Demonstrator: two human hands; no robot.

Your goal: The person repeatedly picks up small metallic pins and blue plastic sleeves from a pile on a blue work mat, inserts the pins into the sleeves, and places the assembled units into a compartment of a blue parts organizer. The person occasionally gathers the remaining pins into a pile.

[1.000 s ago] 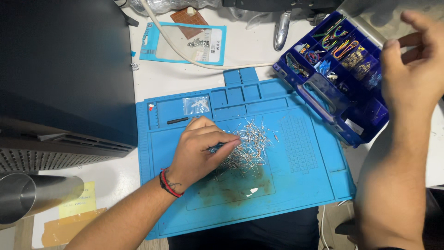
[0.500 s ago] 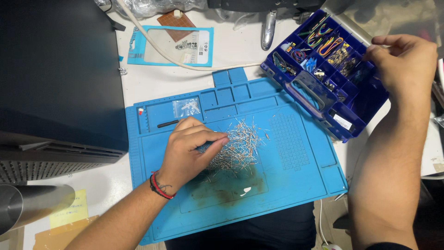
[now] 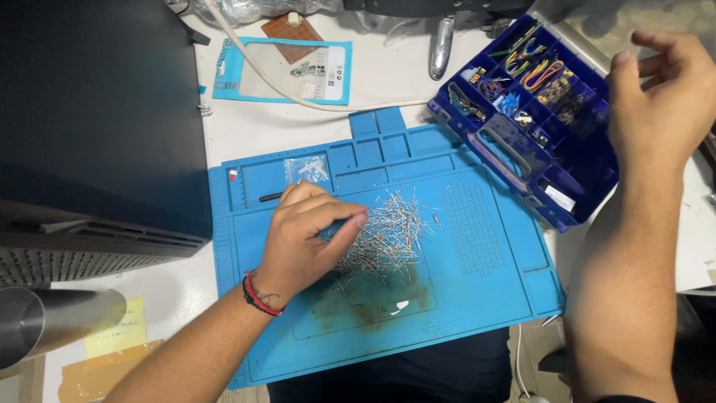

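— White desk (image 3: 388, 82) all around, and that big blue rubber mat (image 3: 492, 298) lying flat on it. See it?

— Yes. What is that spiky heap in the middle of the mat?

— That is a pile of little wire parts (image 3: 388, 235), thin legs sticking out every way. They lie loose on the mat, a bit above the brown stain (image 3: 358, 306).

— And the left hand (image 3: 306, 235)?

— It rests on the mat at the left edge of the pile. The fingers are curled in, and the fingertips (image 3: 356, 222) press together right at the wires. It looks like a pinch, but I cannot tell if a wire is really caught between them. The rest of the pile spreads out to the right of that hand.

— There is a red and black band (image 3: 261, 297) on the wrist.

— Yes. And the right hand (image 3: 656, 97) is far from the pile. It is up over the dark blue parts box (image 3: 567, 172), which sits at the top right corner of the mat. The fingers are spread loose and hold nothing.

— What is in the box?

— Many small compartments with coloured wires and tiny bits.

— And that little clear bag (image 3: 307, 170)?

— It lies in a tray of the mat, just above the left hand. On the left is a big black machine (image 3: 97, 119). A white cable (image 3: 298, 93) runs across the desk, over a light blue card pack (image 3: 276, 71).
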